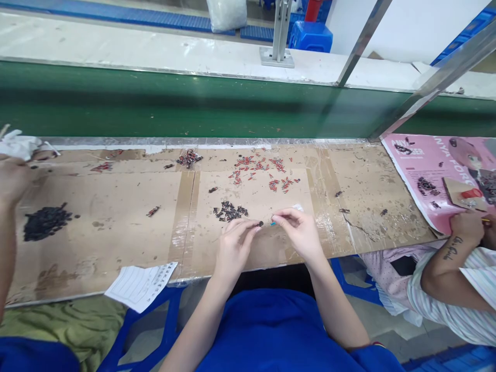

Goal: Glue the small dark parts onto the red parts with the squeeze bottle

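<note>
My left hand (236,240) pinches a small dark part (260,223) between thumb and fingertips, just above the cardboard near the front edge. To its right, my right hand (299,230) is closed on a small blue piece (273,223), which points toward the dark part; a gap shows between the two. A pile of small black parts (230,211) lies just beyond my left hand. Farther back, red and dark small parts (259,166) are scattered in loose clusters on the cardboard (217,253).
A green conveyor (186,106) runs behind the bench. Left are a black heap (46,222), a paper sheet (141,285) over the front edge and a person's arm (8,206). A co-worker's hands (468,230) are at right by a pink poster (411,170).
</note>
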Available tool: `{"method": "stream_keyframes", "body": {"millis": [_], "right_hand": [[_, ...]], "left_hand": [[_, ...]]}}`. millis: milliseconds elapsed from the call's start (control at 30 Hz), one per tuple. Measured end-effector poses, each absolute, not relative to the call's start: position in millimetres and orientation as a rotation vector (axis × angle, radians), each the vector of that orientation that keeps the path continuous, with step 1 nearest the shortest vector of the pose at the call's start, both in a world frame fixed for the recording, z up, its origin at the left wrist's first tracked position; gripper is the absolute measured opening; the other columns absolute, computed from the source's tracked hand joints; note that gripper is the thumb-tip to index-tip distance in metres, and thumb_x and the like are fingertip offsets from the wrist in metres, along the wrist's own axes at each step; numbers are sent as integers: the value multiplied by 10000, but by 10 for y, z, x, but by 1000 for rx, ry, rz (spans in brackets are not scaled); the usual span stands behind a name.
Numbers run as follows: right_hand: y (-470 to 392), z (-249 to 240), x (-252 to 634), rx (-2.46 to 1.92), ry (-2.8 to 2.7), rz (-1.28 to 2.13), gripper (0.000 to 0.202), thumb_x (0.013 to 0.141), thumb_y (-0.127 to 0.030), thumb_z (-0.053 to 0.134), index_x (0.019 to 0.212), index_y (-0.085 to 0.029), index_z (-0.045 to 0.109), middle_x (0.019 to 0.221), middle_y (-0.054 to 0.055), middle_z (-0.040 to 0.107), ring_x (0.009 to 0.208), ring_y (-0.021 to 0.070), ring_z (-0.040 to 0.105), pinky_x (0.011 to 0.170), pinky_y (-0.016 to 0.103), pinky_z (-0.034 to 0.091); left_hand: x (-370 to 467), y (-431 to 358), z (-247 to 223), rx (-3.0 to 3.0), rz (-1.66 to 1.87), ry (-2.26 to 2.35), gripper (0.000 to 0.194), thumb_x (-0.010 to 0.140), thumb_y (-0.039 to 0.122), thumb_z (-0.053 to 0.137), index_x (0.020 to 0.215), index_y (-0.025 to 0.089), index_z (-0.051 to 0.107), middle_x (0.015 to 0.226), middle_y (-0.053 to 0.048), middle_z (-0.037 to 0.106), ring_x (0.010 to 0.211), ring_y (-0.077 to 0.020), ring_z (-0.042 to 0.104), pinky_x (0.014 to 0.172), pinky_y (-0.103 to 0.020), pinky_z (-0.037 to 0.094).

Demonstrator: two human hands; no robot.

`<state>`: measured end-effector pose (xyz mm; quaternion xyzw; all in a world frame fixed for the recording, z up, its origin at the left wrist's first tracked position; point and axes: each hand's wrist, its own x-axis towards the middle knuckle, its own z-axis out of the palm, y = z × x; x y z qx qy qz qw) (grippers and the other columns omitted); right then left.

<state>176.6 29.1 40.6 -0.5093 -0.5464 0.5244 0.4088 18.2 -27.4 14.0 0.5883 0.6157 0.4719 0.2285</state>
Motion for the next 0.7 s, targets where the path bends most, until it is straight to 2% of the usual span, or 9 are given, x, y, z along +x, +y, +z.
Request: {"method": "stream_keyframes", "body": {"millis": [267, 433, 700], "right_hand": [[70, 333, 1574, -1222, -1079, 1460, 235, 678, -413, 766, 737, -200, 686, 783, 53, 762, 827, 221, 726, 809, 367, 582], [41, 291, 1569, -1211, -1004, 1493, 233, 651, -392, 789, 733, -197, 692, 784, 54, 765, 814, 223, 731, 823, 378, 584], [-8, 303, 1562, -1192, -1068, 1392, 182, 676, -370, 779, 724, -207, 713, 793, 49, 757, 780, 215, 723, 769, 365, 599]], "left_hand": [[217, -300, 179, 1598, 1261, 1717, 154, 849, 336, 630, 875, 239, 746, 871, -47, 743, 834, -202, 686, 836, -380, 534], [250, -306, 212, 1483, 1270, 1665, 165, 835, 355, 641, 840, 233, 753, 843, -50, 746, 817, -204, 689, 801, -360, 545], [256, -283, 231, 1211, 1280, 1484, 158, 759, 352, 699, 793, 213, 764, 817, -54, 764, 809, -214, 708, 776, -346, 578]]}}
